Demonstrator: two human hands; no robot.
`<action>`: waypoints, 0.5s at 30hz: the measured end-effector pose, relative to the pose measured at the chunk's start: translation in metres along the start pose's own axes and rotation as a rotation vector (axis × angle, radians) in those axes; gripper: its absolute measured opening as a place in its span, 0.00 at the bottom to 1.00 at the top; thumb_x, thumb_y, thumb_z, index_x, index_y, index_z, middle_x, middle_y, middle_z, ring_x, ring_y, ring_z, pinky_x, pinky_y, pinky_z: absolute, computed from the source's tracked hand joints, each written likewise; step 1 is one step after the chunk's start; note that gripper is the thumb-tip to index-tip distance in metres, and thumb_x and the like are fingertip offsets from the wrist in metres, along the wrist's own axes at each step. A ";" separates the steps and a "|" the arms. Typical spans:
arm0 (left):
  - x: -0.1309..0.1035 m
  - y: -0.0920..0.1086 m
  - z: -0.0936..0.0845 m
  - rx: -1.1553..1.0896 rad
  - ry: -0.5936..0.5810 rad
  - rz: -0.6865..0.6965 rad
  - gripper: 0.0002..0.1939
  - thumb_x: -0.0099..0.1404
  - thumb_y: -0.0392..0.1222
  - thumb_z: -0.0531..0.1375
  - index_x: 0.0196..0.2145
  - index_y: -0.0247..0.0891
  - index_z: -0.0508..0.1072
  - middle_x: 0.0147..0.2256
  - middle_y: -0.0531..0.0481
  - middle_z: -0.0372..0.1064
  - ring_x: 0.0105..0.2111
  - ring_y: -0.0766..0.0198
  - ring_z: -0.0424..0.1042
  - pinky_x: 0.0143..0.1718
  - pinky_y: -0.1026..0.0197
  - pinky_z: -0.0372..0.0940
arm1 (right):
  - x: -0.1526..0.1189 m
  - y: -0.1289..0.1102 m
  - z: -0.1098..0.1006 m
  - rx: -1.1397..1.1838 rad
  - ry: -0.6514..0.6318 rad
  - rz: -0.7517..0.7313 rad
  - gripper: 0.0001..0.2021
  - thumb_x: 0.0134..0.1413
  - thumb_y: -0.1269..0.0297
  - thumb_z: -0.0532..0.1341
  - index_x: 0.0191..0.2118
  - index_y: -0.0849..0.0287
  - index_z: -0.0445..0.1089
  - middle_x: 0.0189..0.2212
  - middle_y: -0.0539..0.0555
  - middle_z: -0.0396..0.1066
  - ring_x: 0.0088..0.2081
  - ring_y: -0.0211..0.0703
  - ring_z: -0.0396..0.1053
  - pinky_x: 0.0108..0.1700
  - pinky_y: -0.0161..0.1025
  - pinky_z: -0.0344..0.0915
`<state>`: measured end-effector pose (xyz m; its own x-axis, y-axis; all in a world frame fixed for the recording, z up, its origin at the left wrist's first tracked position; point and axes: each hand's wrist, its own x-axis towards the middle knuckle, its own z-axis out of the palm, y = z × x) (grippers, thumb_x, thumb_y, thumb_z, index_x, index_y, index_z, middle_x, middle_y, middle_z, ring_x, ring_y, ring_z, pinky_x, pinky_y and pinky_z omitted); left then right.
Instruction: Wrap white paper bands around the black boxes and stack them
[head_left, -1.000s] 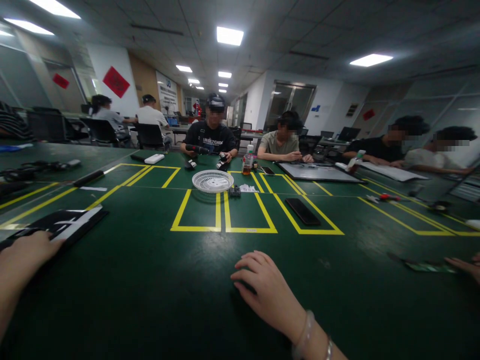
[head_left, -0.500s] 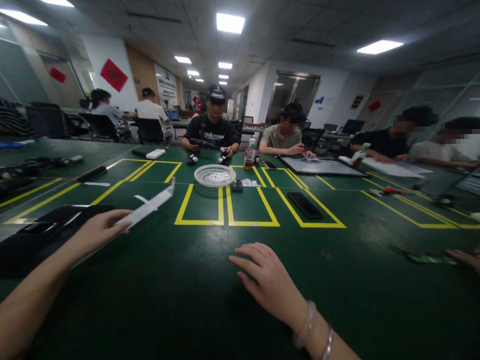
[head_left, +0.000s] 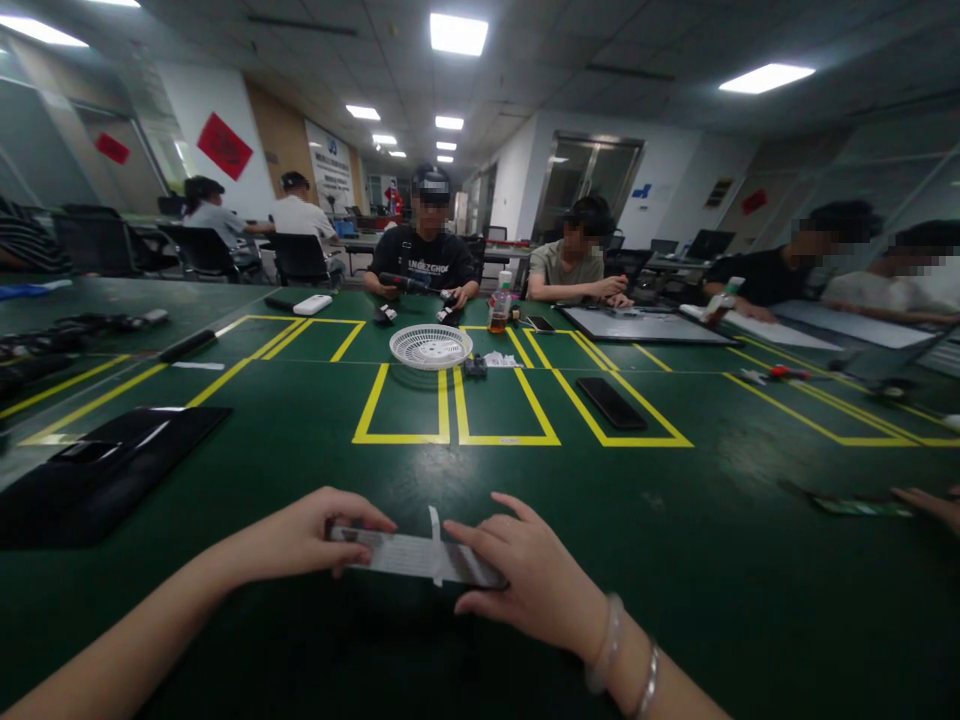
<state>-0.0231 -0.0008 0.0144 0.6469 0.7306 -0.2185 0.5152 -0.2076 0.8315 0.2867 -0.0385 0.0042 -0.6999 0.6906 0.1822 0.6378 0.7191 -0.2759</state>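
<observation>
My left hand (head_left: 319, 540) grips the left end of a flat, narrow silvery-grey bar (head_left: 405, 555), its thumb and fingers closed around it. A white strip (head_left: 435, 545) crosses the bar near its middle and sticks out past both long edges. My right hand (head_left: 525, 565) is at the bar's other end, thumb below and fingers along the top edge, with the index fingertip close to the white strip. What the bar is cannot be made out. It is held level above the green table (head_left: 337, 650).
A black flat panel (head_left: 97, 490) lies on the left. Farther off are a white round basket (head_left: 430, 347), a black phone (head_left: 610, 403), a bottle (head_left: 499, 305) and yellow tape lines (head_left: 401, 438). Several people sit around, one across holding a power drill (head_left: 405, 284).
My left hand has brought the bar from the left to the middle, in front of me. My right hand has moved slightly down and now meets the bar's right end.
</observation>
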 end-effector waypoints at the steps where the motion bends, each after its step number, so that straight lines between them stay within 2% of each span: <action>1: -0.001 -0.002 -0.004 0.024 0.013 -0.026 0.21 0.63 0.49 0.63 0.53 0.41 0.74 0.45 0.45 0.68 0.32 0.58 0.71 0.29 0.64 0.67 | 0.000 0.000 0.001 0.015 -0.001 -0.001 0.30 0.56 0.54 0.66 0.62 0.54 0.61 0.44 0.54 0.74 0.44 0.47 0.72 0.63 0.56 0.52; 4: -0.004 -0.011 -0.018 0.178 0.032 -0.085 0.29 0.56 0.50 0.69 0.55 0.44 0.73 0.41 0.48 0.69 0.35 0.56 0.70 0.32 0.64 0.65 | -0.001 0.003 0.001 0.065 0.036 0.033 0.23 0.61 0.60 0.62 0.60 0.55 0.65 0.45 0.55 0.74 0.43 0.47 0.71 0.55 0.50 0.62; 6: -0.007 -0.018 -0.032 0.267 0.095 -0.125 0.34 0.51 0.52 0.71 0.55 0.43 0.73 0.38 0.49 0.69 0.36 0.54 0.70 0.33 0.64 0.64 | -0.001 0.007 0.000 0.154 0.108 0.103 0.20 0.64 0.60 0.60 0.60 0.54 0.65 0.45 0.55 0.73 0.42 0.46 0.70 0.46 0.45 0.66; 7: -0.009 -0.022 -0.040 0.282 0.167 -0.139 0.34 0.51 0.54 0.70 0.55 0.41 0.73 0.37 0.49 0.69 0.35 0.54 0.70 0.33 0.63 0.64 | -0.001 0.010 0.000 0.231 0.157 0.140 0.20 0.65 0.58 0.58 0.60 0.53 0.65 0.45 0.55 0.72 0.40 0.45 0.70 0.44 0.44 0.66; 9: -0.011 -0.032 -0.056 0.266 0.416 -0.145 0.34 0.57 0.60 0.64 0.55 0.37 0.72 0.36 0.47 0.69 0.35 0.53 0.70 0.35 0.61 0.64 | 0.000 0.017 0.001 0.421 0.296 0.198 0.19 0.67 0.56 0.56 0.60 0.51 0.66 0.44 0.55 0.71 0.42 0.44 0.69 0.45 0.42 0.66; 11: -0.015 -0.044 -0.071 0.255 0.690 -0.168 0.35 0.63 0.64 0.57 0.57 0.34 0.69 0.39 0.45 0.70 0.39 0.52 0.71 0.40 0.58 0.65 | 0.002 0.023 0.003 0.612 0.427 0.308 0.19 0.66 0.53 0.56 0.59 0.51 0.68 0.36 0.52 0.70 0.35 0.41 0.68 0.38 0.39 0.66; 12: -0.018 -0.051 -0.079 0.281 0.781 -0.209 0.36 0.65 0.64 0.55 0.59 0.34 0.67 0.42 0.43 0.70 0.43 0.50 0.70 0.44 0.56 0.65 | 0.003 0.025 0.004 0.733 0.485 0.380 0.20 0.65 0.51 0.56 0.57 0.52 0.69 0.32 0.51 0.69 0.31 0.39 0.67 0.34 0.38 0.65; 13: -0.021 -0.059 -0.086 0.335 0.833 -0.278 0.37 0.66 0.65 0.54 0.60 0.33 0.65 0.48 0.41 0.68 0.47 0.48 0.69 0.48 0.53 0.64 | 0.004 0.028 0.005 0.874 0.544 0.441 0.21 0.63 0.49 0.58 0.57 0.53 0.69 0.32 0.50 0.70 0.28 0.37 0.66 0.31 0.36 0.64; 15: -0.032 -0.081 -0.101 0.495 0.817 -0.474 0.42 0.64 0.66 0.56 0.62 0.28 0.61 0.57 0.33 0.61 0.54 0.41 0.63 0.55 0.44 0.60 | 0.006 0.032 0.007 1.149 0.684 0.553 0.24 0.58 0.46 0.61 0.55 0.53 0.70 0.35 0.50 0.71 0.26 0.35 0.65 0.27 0.34 0.63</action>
<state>-0.1420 0.0587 0.0056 -0.1578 0.9827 0.0966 0.9056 0.1050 0.4109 0.3009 -0.0122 -0.0101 0.0439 0.9918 0.1199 -0.0657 0.1226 -0.9903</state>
